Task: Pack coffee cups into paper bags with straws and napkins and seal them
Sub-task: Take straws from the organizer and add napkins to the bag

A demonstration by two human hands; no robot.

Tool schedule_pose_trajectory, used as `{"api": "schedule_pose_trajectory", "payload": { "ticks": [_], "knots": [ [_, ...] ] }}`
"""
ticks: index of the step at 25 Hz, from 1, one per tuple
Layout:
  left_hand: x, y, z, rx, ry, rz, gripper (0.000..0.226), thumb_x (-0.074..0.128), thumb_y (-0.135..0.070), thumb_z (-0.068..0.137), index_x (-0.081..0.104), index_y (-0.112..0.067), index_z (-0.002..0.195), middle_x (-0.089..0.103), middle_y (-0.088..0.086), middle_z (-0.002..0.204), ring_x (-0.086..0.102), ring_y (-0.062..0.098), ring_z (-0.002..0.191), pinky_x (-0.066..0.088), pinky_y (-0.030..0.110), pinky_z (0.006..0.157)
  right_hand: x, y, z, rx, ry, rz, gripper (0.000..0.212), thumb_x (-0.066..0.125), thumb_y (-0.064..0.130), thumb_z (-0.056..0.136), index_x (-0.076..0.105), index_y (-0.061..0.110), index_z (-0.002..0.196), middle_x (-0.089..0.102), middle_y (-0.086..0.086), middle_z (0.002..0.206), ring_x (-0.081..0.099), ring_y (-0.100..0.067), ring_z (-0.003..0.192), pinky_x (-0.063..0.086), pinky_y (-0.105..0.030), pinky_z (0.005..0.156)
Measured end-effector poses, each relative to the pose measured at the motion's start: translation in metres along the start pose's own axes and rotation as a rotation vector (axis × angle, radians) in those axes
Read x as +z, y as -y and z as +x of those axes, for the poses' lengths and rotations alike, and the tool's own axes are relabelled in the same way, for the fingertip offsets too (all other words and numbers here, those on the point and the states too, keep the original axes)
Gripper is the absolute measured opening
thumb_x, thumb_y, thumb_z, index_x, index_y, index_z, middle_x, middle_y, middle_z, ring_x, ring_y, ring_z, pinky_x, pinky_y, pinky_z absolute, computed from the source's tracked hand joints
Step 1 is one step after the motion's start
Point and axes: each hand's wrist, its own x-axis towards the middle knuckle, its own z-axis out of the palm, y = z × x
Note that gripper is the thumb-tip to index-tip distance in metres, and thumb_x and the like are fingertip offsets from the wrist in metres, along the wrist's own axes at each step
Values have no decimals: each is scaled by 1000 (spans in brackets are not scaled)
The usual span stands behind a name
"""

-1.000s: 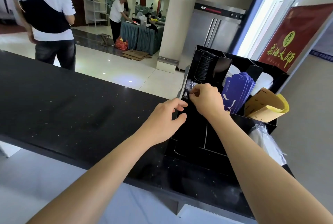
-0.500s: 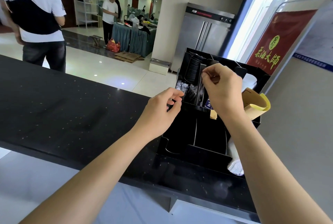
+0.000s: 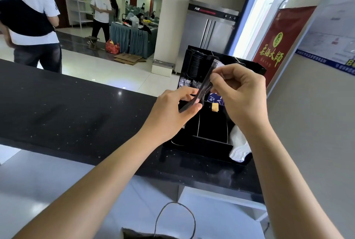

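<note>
A black straw in a clear wrapper (image 3: 201, 88) slants between both hands in front of a black supply organizer (image 3: 207, 142) on the counter. My right hand (image 3: 240, 92) pinches the straw's upper end. My left hand (image 3: 172, 110) pinches its lower end between thumb and fingers. The organizer holds a stack of black lids (image 3: 196, 63), several wrapped straws (image 3: 184, 83) and blue printed sleeves (image 3: 216, 99). White napkins (image 3: 239, 148) lie at its right front corner. A dark bag's rim with a cord handle (image 3: 172, 219) shows at the bottom edge.
The black speckled counter (image 3: 67, 113) runs left of the organizer, with a white ledge (image 3: 38, 181) below it. A red banner (image 3: 278, 50) and a steel fridge (image 3: 209, 33) stand behind. Two people stand on the floor at the far left.
My right hand has lifted a wrapped straw out of the organizer, and my left hand has taken hold of its lower end. The view has tilted down, bringing the bag handle in.
</note>
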Motion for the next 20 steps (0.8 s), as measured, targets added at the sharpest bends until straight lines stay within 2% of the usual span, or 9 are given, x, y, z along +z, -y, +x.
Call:
{"api": "schedule_pose_trajectory", "payload": {
  "ticks": [3,5,7,9,12,15,17,20],
  "knots": [
    [-2,-5,-26,27,4,-58,14,65,-35,99,73,-32,110,75,-20,94,66,-1,100,52,25,92,-4,4,-23,80,2,99,7,72,8,95,76,13,93,74,6,75,73,-10,67,58,-22,68],
    [-4,-7,-46,17,20,-107,11,65,-31,100,74,-31,106,76,-23,92,68,0,98,50,17,89,-4,7,-43,126,22,167,4,75,10,94,76,13,96,75,6,75,73,-11,69,58,-21,69],
    [-5,-8,-67,-4,38,-148,9,67,-29,99,74,-31,104,76,-24,91,70,0,97,49,13,88,-4,10,-66,202,44,249,13,79,12,91,75,12,103,76,4,81,74,-11,75,58,-22,72],
    [-6,-10,-85,-29,58,-179,7,71,-29,97,74,-31,103,77,-21,90,71,4,96,51,18,89,-3,11,-91,280,72,284,23,84,14,87,73,12,107,76,1,87,74,-16,80,59,-28,74],
    [-10,-15,-109,-19,49,-201,9,75,-28,94,76,-27,103,76,-17,89,72,5,93,53,21,88,1,15,-127,302,146,184,17,86,20,85,75,15,97,76,-2,90,72,-28,83,62,-43,78],
    [-14,-22,-126,-25,71,-213,12,76,-28,93,77,-24,104,77,-16,91,73,4,94,54,21,89,2,20,-153,301,161,214,8,82,14,87,75,17,87,76,-4,87,69,-23,76,58,-39,76],
    [-16,-27,-135,-34,94,-223,15,77,-29,92,77,-24,107,77,-16,93,73,3,95,55,22,90,0,23,-162,280,153,231,6,80,10,89,75,11,88,76,-6,87,67,-16,74,57,-35,73],
    [-18,-33,-149,-28,112,-180,30,77,-34,91,70,-28,120,73,-21,106,68,2,106,51,18,91,-9,28,-169,252,91,290,6,78,9,91,74,11,87,79,1,92,69,-7,77,56,-24,71]
  ]
}}
